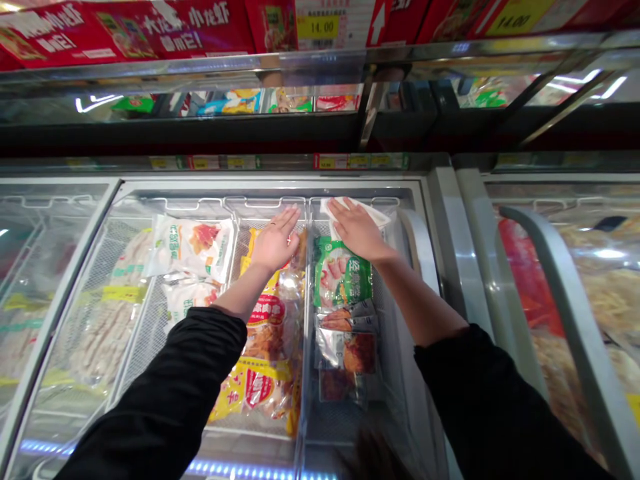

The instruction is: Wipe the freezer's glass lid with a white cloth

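My left hand (277, 241) rests on the glass lid (345, 433) of a chest freezer, fingers stretched forward and holding nothing. My right hand (356, 227) holds a folded white cloth (377, 217) against the glass near the lid's far edge, its fingers laid over it. Beneath the glass by my right hand are a green food packet (343, 275) and a silver packet (346, 347). Yellow packets of frozen meat (265, 323) lie below my left hand. Further left is a white packet (193, 245) with a picture of fried food.
A curved grey handle (423, 253) runs along the lid's right side. Another freezer with its own handle (555, 273) stands to the right. Above the back edge are price labels (333, 161), a glass shelf (200, 73) and red boxes (190, 30).
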A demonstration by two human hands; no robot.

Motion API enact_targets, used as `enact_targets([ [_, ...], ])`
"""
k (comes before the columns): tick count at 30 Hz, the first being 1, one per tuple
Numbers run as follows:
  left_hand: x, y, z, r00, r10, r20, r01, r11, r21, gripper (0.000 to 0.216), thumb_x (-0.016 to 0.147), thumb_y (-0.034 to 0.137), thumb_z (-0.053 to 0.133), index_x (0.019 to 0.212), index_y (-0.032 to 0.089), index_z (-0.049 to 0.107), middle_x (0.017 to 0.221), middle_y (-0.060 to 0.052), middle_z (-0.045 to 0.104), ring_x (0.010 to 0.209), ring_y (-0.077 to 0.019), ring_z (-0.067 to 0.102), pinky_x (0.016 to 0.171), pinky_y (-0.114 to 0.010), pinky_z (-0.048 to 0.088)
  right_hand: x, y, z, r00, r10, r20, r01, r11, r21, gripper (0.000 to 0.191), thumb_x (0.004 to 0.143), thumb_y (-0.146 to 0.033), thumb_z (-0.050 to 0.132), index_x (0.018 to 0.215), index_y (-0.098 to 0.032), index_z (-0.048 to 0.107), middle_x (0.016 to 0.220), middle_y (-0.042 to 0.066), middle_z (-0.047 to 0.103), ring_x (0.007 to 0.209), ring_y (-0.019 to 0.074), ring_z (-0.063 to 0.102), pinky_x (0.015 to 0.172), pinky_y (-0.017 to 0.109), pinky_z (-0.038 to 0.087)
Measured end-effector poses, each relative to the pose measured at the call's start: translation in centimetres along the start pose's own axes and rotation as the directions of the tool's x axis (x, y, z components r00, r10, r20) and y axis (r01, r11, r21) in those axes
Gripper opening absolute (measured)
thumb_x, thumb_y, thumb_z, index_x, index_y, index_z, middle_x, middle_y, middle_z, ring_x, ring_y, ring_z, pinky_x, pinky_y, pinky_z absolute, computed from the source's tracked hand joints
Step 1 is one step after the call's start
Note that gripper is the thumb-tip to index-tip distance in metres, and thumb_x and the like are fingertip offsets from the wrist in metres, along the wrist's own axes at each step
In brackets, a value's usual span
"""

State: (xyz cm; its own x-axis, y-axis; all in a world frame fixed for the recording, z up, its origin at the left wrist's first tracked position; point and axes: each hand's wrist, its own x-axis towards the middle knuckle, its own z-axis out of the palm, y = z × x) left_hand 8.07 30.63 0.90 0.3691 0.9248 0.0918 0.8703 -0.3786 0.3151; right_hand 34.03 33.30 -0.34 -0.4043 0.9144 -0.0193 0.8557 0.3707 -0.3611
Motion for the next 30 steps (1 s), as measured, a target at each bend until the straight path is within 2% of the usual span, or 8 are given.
enact_targets([
  [2, 0.0, 0.0, 0.1, 1.000, -0.002, -0.005, 0.002, 1.000, 0.001, 0.062, 0.101, 0.020, 0.048, 0.163, 0.019, 0.053, 0.171, -0.010, 0.051, 0.161, -0.0234, 0.046, 0.136, -0.046, 0.037, -1.8, -0.2, -0.1, 0.998, -0.050, 0.041, 0.050, 0.999, 0.007, 0.064, 0.110, -0.028, 0.038, 0.174, -0.027, 0.037, 0.179, 0.000, 0.038, 0.169, 0.0314, 0.029, 0.138, 0.059, 0.030],
  [5, 0.0, 0.0, 0.2, 1.000, 0.000, -0.016, 0.000, 1.000, 0.011, 0.062, 0.101, 0.019, 0.048, 0.163, 0.018, 0.053, 0.171, -0.010, 0.051, 0.160, -0.0233, 0.047, 0.135, -0.046, 0.037, -2.9, 0.4, -0.5, 1.000, -0.003, 0.025, 0.003, 1.000, -0.004, 0.064, 0.111, -0.029, 0.036, 0.174, -0.025, 0.038, 0.179, 0.001, 0.038, 0.168, 0.0301, 0.031, 0.138, 0.057, 0.031],
  [10, 0.1, 0.3, 0.0, 1.000, -0.004, -0.008, 0.004, 1.000, 0.021, 0.061, 0.101, 0.019, 0.048, 0.162, 0.015, 0.054, 0.172, -0.010, 0.050, 0.161, -0.0230, 0.046, 0.136, -0.043, 0.036, 0.6, -0.1, -0.2, 0.977, 0.181, -0.112, -0.184, 0.983, -0.017, 0.065, 0.109, -0.027, 0.034, 0.173, -0.014, 0.039, 0.179, 0.008, 0.039, 0.167, 0.0372, 0.032, 0.137, 0.063, 0.030],
  [13, 0.1, 0.3, 0.0, 1.000, -0.002, -0.006, 0.002, 1.000, 0.009, 0.062, 0.101, 0.019, 0.049, 0.163, 0.016, 0.053, 0.172, -0.009, 0.049, 0.162, -0.0230, 0.045, 0.136, -0.044, 0.035, 1.6, -1.8, 0.6, 0.986, 0.109, -0.123, -0.110, 0.994, 0.000, 0.066, 0.108, -0.026, 0.036, 0.174, -0.019, 0.038, 0.178, 0.006, 0.041, 0.167, 0.0368, 0.032, 0.137, 0.064, 0.030],
  [18, 0.1, 0.2, 0.1, 1.000, -0.006, -0.013, 0.006, 1.000, -0.015, 0.062, 0.102, 0.018, 0.049, 0.164, 0.017, 0.053, 0.173, -0.009, 0.049, 0.163, -0.0229, 0.044, 0.137, -0.045, 0.034, -3.7, -3.5, 1.4, 0.996, -0.088, -0.001, 0.088, 0.996, -0.010, 0.064, 0.109, -0.027, 0.036, 0.173, -0.023, 0.040, 0.179, 0.001, 0.041, 0.168, 0.0303, 0.031, 0.138, 0.056, 0.031],
  [22, 0.1, 0.2, 0.2, 1.000, -0.012, -0.010, 0.011, 0.999, -0.033, 0.063, 0.101, 0.017, 0.049, 0.164, 0.018, 0.053, 0.172, -0.009, 0.050, 0.162, -0.0246, 0.044, 0.137, -0.047, 0.035, -7.1, -1.5, 0.8, 1.000, -0.015, 0.027, 0.016, 0.999, -0.029, 0.064, 0.110, -0.028, 0.035, 0.174, -0.024, 0.039, 0.178, 0.001, 0.041, 0.167, 0.0307, 0.033, 0.137, 0.056, 0.032],
  [26, 0.2, 0.2, 0.2, 1.000, -0.003, -0.010, 0.002, 0.999, -0.039, 0.063, 0.102, 0.016, 0.048, 0.165, 0.017, 0.052, 0.173, -0.009, 0.049, 0.163, -0.0255, 0.043, 0.137, -0.049, 0.035, -4.3, -0.5, 0.6, 0.991, 0.111, -0.070, -0.114, 0.993, -0.028, 0.067, 0.110, -0.030, 0.033, 0.175, -0.015, 0.034, 0.180, 0.008, 0.038, 0.168, 0.0380, 0.029, 0.138, 0.061, 0.029],
  [30, 0.3, 0.2, 0.2, 1.000, 0.000, -0.008, -0.001, 0.999, -0.036, 0.062, 0.102, 0.017, 0.047, 0.164, 0.014, 0.053, 0.172, -0.011, 0.050, 0.164, -0.0245, 0.042, 0.138, -0.047, 0.034, -2.2, -3.1, 1.5, 0.993, 0.083, -0.081, -0.085, 0.996, -0.010, 0.069, 0.110, -0.028, 0.033, 0.178, -0.023, 0.026, 0.180, 0.003, 0.038, 0.168, 0.0405, 0.027, 0.137, 0.067, 0.027],
])
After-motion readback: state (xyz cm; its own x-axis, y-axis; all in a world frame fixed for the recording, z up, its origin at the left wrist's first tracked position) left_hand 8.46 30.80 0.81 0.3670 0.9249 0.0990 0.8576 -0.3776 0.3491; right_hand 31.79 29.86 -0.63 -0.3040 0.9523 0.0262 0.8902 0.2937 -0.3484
